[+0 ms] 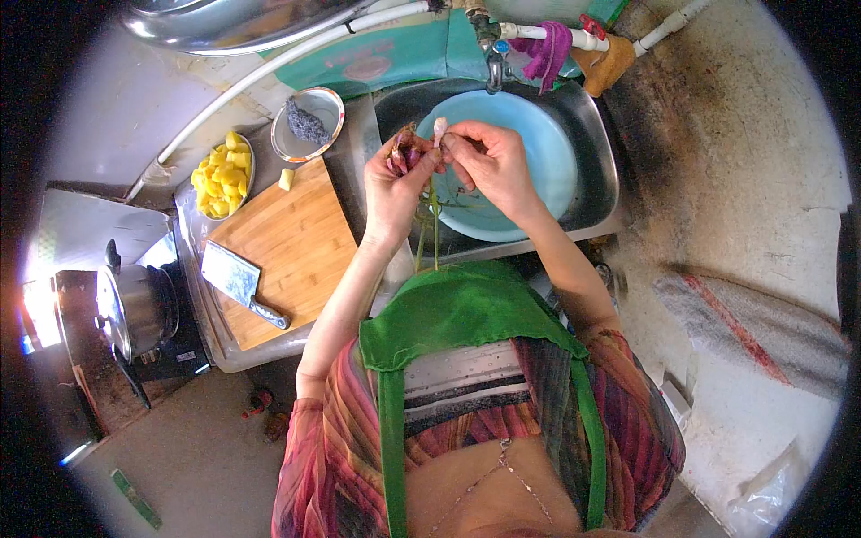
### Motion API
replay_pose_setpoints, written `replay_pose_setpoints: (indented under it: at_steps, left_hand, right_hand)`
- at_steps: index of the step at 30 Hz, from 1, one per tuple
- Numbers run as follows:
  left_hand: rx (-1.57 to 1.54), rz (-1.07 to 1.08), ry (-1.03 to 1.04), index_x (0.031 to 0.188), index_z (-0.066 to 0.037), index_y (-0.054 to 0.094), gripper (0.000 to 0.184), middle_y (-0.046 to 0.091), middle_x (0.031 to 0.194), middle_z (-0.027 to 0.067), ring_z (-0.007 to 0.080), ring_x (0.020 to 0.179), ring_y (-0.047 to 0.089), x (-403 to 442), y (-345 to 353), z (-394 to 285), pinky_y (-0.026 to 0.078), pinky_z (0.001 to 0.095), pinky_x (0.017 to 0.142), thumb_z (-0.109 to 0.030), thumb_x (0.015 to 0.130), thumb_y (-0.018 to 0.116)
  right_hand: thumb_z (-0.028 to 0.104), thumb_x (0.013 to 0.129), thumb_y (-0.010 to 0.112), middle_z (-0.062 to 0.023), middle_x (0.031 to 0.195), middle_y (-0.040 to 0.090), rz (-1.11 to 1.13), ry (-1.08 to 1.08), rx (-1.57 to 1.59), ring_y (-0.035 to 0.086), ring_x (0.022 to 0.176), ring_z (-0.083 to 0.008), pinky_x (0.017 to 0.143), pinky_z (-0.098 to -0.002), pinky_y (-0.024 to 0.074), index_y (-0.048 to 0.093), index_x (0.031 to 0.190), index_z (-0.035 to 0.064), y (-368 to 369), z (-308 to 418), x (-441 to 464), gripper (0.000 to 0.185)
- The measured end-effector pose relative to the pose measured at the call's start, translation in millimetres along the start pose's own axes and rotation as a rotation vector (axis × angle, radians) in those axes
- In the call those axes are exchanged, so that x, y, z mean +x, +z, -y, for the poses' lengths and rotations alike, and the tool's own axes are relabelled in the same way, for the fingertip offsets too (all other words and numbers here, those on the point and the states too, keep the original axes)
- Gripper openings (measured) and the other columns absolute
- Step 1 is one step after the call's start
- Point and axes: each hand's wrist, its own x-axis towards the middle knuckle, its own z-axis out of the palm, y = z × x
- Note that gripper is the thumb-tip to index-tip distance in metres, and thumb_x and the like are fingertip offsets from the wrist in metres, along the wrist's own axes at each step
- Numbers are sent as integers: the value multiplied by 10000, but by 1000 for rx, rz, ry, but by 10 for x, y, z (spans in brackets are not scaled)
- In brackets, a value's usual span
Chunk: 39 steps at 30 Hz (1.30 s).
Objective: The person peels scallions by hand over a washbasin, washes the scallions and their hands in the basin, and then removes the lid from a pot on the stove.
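Note:
Above the near-left rim of a light-blue basin (547,193), my two hands are close together. My left hand (395,184) is closed around a bunch of small purple-skinned bulbs (405,157), which look like spring onions. Thin green stalks (436,215) hang below the hands. A paler, whitish-pink spring onion (439,131) stands bulb-up between the hands, and the fingers of my right hand (489,161) pinch it. Which hand bears most of its stalk is hidden by the fingers.
The basin sits in a metal sink (603,143) under a tap (495,67). Leftward, a cleaver (231,272) lies on a wooden cutting board (305,233). Beyond it are a bowl of yellow chunks (221,177), a bowl with a grey scrubber (307,123) and a pot (134,309).

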Motion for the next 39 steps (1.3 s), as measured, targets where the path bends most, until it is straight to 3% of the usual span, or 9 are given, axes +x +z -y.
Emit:
replay_pose_setpoints:
  at_steps: [7, 9, 11, 12, 14, 17, 30, 35, 39]
  left_hand:
    - [6, -12, 64, 817, -44, 573, 29, 581, 660, -14, 20, 575, 458, 17, 28, 14, 334, 170, 518, -52, 821, 601]
    - [-22, 12, 14, 817, -47, 569, 34, 584, 675, -6, 21, 573, 459, 29, 24, -16, 318, 166, 510, -47, 817, 603]
    - [-73, 47, -45, 837, -52, 572, 54, 589, 694, 12, 37, 560, 470, 67, -37, -7, 303, 168, 474, -80, 818, 614]
    - [-207, 98, -146, 841, -59, 569, 55, 596, 707, 25, 42, 521, 439, 84, -56, -21, 269, 178, 441, -104, 831, 600]
    - [-364, 160, -232, 868, -69, 568, 77, 603, 744, 48, 64, 482, 426, 107, -78, -17, 229, 185, 396, -145, 860, 557]
    - [-448, 154, -295, 898, -68, 562, 124, 605, 724, 61, 94, 534, 498, 152, -137, -11, 260, 176, 393, -159, 830, 611]
    - [-401, 6, -183, 855, -54, 530, 86, 639, 831, 147, 115, 565, 583, 337, -269, 79, 234, 185, 350, -136, 861, 557]
    - [-402, -7, -153, 850, -67, 529, 80, 642, 825, 144, 124, 579, 603, 353, -311, 99, 234, 186, 346, -141, 863, 557]
    - [-386, -22, -110, 854, -78, 525, 71, 645, 821, 142, 135, 584, 613, 354, -324, 105, 239, 186, 345, -141, 864, 555]
  right_hand:
    - [114, 839, 601, 6, 617, 544, -95, -106, -92, 432, 487, -16, 404, -182, 315, 618, 859, -12, 47, 15, -1, 129]
    - [113, 828, 616, 5, 630, 551, -120, -98, -113, 439, 502, -14, 408, -183, 317, 619, 861, -9, 37, -24, 24, 126]
    - [107, 828, 610, 13, 639, 544, -148, -325, -138, 427, 516, -17, 419, -182, 310, 619, 873, -2, 16, -120, 104, 118]
    - [107, 828, 610, 13, 639, 544, -146, -324, -136, 427, 516, -17, 419, -182, 310, 619, 873, -2, 0, -111, 108, 118]
    - [102, 835, 595, 16, 649, 532, -60, -45, 19, 408, 520, -24, 439, -180, 309, 616, 884, 5, -67, -46, 117, 110]
    - [89, 846, 571, 12, 670, 526, -30, 29, 85, 397, 521, -31, 451, -176, 306, 611, 894, 4, -143, -21, 98, 105]
    - [99, 878, 517, 7, 691, 525, 230, 140, 6, 414, 538, -44, 479, -195, 333, 603, 887, -26, -472, 35, -107, 151]
    - [167, 879, 532, 33, 585, 484, 344, 261, -149, 400, 505, -39, 465, -188, 316, 617, 844, -17, -578, 94, -125, 205]
    - [185, 874, 537, 45, 546, 459, 405, 313, -96, 396, 497, -34, 459, -189, 311, 628, 835, -11, -629, 121, -178, 220]
